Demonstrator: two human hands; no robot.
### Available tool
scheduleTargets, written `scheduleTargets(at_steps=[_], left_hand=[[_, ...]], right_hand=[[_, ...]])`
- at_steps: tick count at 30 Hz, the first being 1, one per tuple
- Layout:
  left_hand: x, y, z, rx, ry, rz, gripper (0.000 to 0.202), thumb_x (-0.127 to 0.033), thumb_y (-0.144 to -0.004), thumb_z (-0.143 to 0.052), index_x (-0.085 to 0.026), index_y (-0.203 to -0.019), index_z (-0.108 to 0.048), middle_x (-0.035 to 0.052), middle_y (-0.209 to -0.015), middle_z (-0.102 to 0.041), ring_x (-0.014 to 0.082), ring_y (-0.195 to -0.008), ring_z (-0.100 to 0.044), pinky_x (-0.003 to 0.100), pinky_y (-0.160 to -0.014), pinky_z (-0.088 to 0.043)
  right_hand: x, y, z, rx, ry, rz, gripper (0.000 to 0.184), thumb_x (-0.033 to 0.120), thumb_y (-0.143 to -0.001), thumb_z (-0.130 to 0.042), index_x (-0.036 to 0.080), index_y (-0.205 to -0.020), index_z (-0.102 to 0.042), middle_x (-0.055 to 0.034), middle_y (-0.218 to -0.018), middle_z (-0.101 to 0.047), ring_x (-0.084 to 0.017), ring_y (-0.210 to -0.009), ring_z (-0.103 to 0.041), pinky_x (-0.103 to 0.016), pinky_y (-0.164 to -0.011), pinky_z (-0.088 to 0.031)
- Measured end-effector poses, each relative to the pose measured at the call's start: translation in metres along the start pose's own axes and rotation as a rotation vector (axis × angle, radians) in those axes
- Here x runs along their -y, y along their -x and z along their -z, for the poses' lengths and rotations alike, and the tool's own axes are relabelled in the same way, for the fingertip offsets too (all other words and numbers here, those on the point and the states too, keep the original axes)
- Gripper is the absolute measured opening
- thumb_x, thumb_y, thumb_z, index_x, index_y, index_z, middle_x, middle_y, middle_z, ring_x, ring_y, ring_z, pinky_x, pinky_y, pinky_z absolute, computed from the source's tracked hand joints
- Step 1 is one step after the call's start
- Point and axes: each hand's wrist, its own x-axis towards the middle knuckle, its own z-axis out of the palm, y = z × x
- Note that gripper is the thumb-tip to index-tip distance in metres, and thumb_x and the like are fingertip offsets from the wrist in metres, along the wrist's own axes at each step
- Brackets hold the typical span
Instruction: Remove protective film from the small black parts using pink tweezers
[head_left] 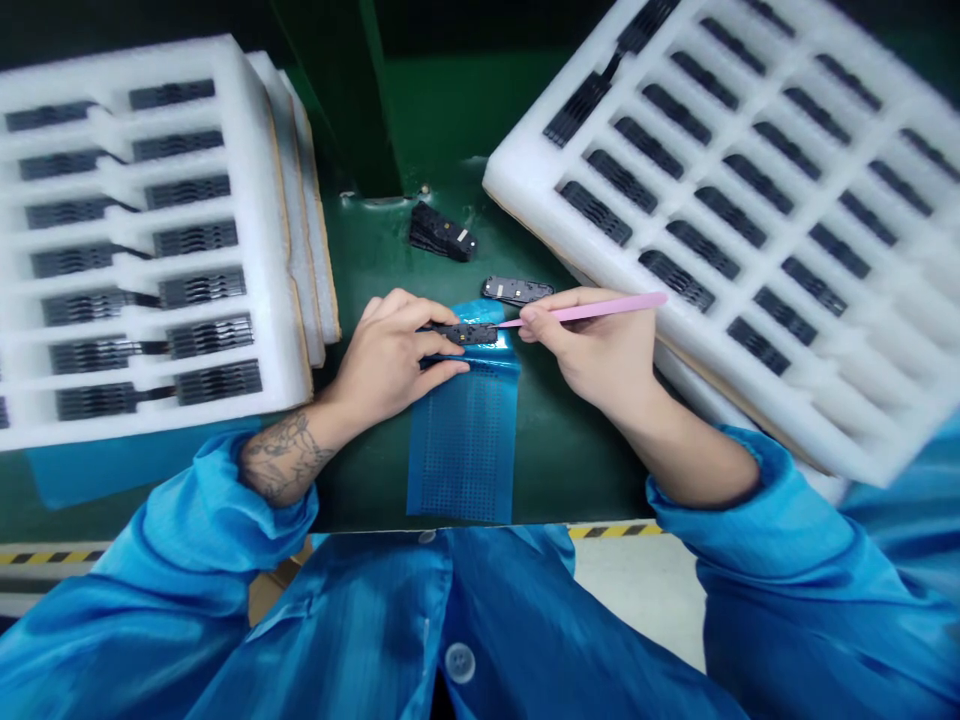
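Observation:
My left hand [394,355] pinches a small black plastic part [466,333] and holds it over the top end of a blue dotted sheet [465,440] on the green table. My right hand [600,350] grips a pink tweezer-like tool [592,310] like a pen. The tool's tip touches the right end of the black part. Another black part [516,290] lies just behind the hands. A short stack of the same parts [441,232] sits farther back.
A white foam tray [255,200] with slots of black parts lies at the left on a stack of trays. A larger slotted foam tray [825,340] leans at the right. A green post [352,90] stands at the back. The table's front edge [607,530] carries yellow-black tape.

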Motion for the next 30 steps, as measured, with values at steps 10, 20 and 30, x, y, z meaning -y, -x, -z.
scheduleTargets(at_steps=[10, 20, 30], left_hand=[[-0.001, 0.0, 0.0, 0.009, -0.007, 0.01, 0.014, -0.042, -0.089, -0.074, -0.029, -0.092, -0.079, 0.0002, -0.118, -0.072, 0.0236, -0.106, -0.059, 0.042, -0.087, -0.039], [0.0, 0.0, 0.0, 0.029, 0.003, 0.017, 0.017, -0.044, -0.09, -0.073, -0.028, -0.094, -0.079, 0.0011, -0.12, -0.071, 0.0239, -0.107, -0.058, 0.042, -0.088, -0.038], [0.002, 0.002, 0.0, -0.023, -0.017, -0.067, 0.016, -0.042, -0.09, -0.073, -0.027, -0.092, -0.078, 0.0004, -0.119, -0.072, 0.0223, -0.104, -0.058, 0.04, -0.085, -0.039]], right_hand=[[0.001, 0.0, -0.001, -0.009, 0.024, -0.02, 0.015, 0.036, -0.083, -0.078, 0.022, -0.077, -0.077, -0.0035, -0.072, -0.076, -0.019, -0.062, -0.069, -0.033, -0.055, -0.055], [-0.003, 0.008, 0.002, 0.045, 0.005, 0.223, 0.02, 0.045, -0.092, -0.068, 0.029, -0.1, -0.077, -0.0031, -0.084, -0.079, -0.022, -0.073, -0.074, -0.038, -0.072, -0.061], [-0.01, -0.007, -0.005, 0.319, 0.49, 0.701, 0.015, 0.029, -0.099, -0.06, 0.024, -0.102, -0.074, -0.0053, -0.095, -0.078, -0.021, -0.087, -0.07, -0.037, -0.078, -0.055]])
